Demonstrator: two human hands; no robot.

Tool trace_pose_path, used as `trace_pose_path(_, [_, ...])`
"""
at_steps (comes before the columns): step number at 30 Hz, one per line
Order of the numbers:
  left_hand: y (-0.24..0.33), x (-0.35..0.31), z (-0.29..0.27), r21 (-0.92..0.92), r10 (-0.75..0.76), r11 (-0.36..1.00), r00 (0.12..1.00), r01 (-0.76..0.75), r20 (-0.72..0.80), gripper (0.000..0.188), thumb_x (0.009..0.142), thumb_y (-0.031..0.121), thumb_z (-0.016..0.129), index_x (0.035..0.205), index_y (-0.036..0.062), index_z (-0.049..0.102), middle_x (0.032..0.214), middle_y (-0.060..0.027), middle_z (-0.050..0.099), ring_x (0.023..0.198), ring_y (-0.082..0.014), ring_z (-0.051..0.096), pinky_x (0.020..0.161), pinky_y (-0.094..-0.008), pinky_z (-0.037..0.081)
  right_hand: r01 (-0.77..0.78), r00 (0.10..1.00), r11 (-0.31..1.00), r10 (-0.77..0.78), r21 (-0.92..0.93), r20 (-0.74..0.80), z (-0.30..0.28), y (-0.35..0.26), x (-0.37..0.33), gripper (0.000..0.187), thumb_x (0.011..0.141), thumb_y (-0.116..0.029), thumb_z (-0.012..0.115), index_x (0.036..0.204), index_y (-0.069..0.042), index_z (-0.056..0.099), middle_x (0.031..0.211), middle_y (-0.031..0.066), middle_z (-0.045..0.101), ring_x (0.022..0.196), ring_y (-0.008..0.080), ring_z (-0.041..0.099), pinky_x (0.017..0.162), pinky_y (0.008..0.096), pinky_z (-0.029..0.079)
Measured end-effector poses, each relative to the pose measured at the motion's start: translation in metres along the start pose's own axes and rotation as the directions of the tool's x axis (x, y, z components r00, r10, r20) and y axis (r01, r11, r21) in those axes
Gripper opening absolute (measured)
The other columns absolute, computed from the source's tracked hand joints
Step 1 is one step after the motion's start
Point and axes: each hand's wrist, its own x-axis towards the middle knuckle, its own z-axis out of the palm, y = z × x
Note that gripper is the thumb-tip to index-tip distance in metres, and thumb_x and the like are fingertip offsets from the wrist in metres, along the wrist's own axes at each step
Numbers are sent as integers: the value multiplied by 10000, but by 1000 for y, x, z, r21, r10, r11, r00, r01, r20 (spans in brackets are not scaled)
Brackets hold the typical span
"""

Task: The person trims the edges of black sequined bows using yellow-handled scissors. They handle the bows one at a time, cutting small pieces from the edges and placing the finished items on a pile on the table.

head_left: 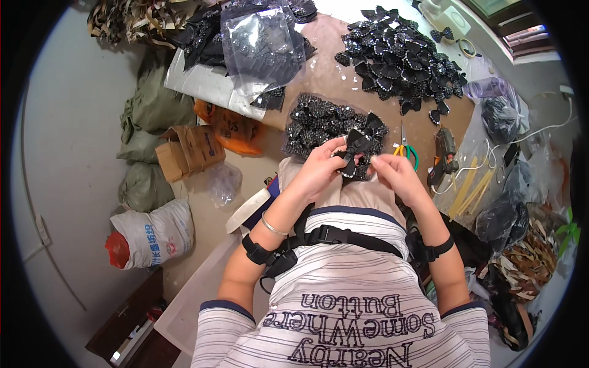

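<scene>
My left hand (320, 170) grips a black bow (358, 145) edged with small shiny stones, held upright over my lap. Close by on its right, my right hand (397, 176) has thumb and forefinger pinched together. Whatever may be between those fingertips is too small to make out. Just beyond both hands, at the table's near edge, lies a clear bag of black sparkly pieces (316, 122). A large heap of black bows with glittering trim (399, 61) spreads over the far right of the table.
Scissors (408, 157) with yellow and green handles and a glue gun (443, 151) lie right of my hands, near amber glue sticks (471, 193). A clear plastic sheet (257, 46) covers black material at far left. Cardboard box (190, 152) and sacks (162, 230) stand left.
</scene>
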Motion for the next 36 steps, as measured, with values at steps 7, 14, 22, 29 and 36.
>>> trace_pose_path(7, [4,-2,12,-7,26,1000,999,-26,35,559,833,-53,399,1388,-36,330,1276,-124,523,1113,-171,544,965,-304,427,-217,968,973,204,81,145,-7,-7,-7,425,942,-393,528,762,-24,636,488,-75,364,419,24,271,410,219,184])
trace_pose_path(14, [-1,-2,15,46,25,999,999,-28,47,593,830,-49,388,1418,-9,315,1341,-119,480,1182,-167,491,988,-300,395,-351,922,919,305,179,240,-16,-15,-5,442,958,-396,489,770,-17,618,463,-68,340,384,28,239,375,219,151])
trace_pose_path(22, [-5,0,20,244,108,963,994,-111,27,624,817,-49,385,1432,26,312,1370,-101,460,1043,-86,515,787,-201,426,-408,895,902,365,141,256,-22,-15,-7,446,976,-404,443,803,-26,603,477,-63,337,370,29,203,352,215,132])
trace_pose_path(29, [-3,2,26,236,115,965,993,-117,21,621,820,-46,384,1432,36,316,1364,-84,467,963,-49,519,731,-173,410,-416,893,891,362,182,267,-27,-18,-6,444,980,-399,439,804,-23,598,486,-62,336,372,27,199,350,214,134])
trace_pose_path(36, [10,5,28,-140,11,990,1000,-7,30,560,805,-86,351,1364,-83,317,1299,-191,482,1153,-228,524,997,-331,422,-339,924,882,246,329,291,-24,-9,-5,422,972,-374,454,803,-10,585,487,-56,336,376,26,205,356,214,143])
